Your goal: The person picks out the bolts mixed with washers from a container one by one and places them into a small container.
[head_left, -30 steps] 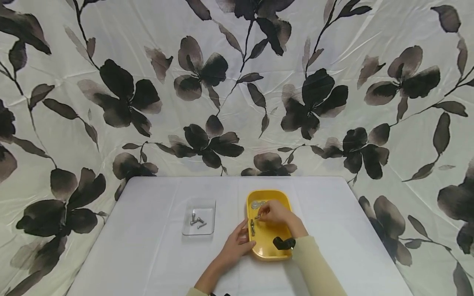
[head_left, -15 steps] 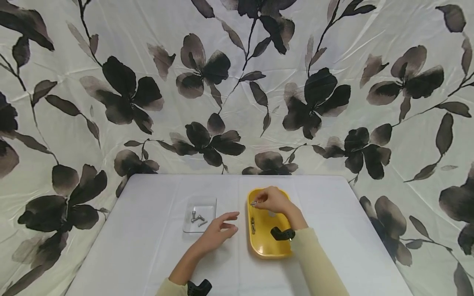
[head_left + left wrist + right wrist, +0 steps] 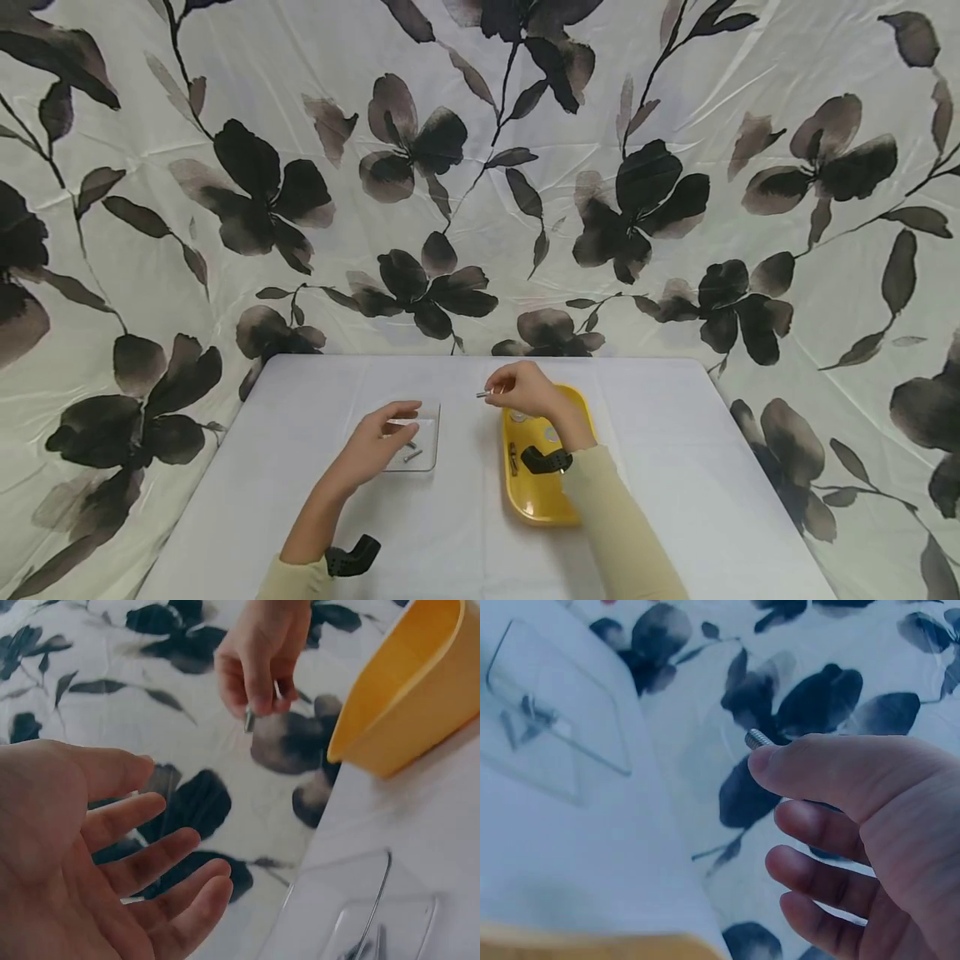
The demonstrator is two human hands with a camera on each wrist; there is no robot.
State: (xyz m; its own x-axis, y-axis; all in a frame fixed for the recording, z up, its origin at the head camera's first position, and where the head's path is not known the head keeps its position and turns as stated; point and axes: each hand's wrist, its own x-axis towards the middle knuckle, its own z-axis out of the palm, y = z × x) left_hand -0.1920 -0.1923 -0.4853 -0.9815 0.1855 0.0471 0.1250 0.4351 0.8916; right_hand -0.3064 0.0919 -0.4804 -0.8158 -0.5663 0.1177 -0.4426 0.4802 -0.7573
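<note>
A small silver bolt point(image 3: 483, 393) is being pinched level in the right hand point(image 3: 522, 389), its threaded end pointing toward nine o'clock. It is hanging above the table between the clear tray point(image 3: 427, 429) and the yellow tray point(image 3: 536, 500).

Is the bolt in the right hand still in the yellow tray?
Out. The right hand pinches the bolt in the air, left of the yellow tray.

Shiny metal bolt point(image 3: 482, 393), glossy yellow plastic tray point(image 3: 558, 505), clear plastic dish point(image 3: 429, 457), matt cloth-covered table point(image 3: 300, 417)
</note>
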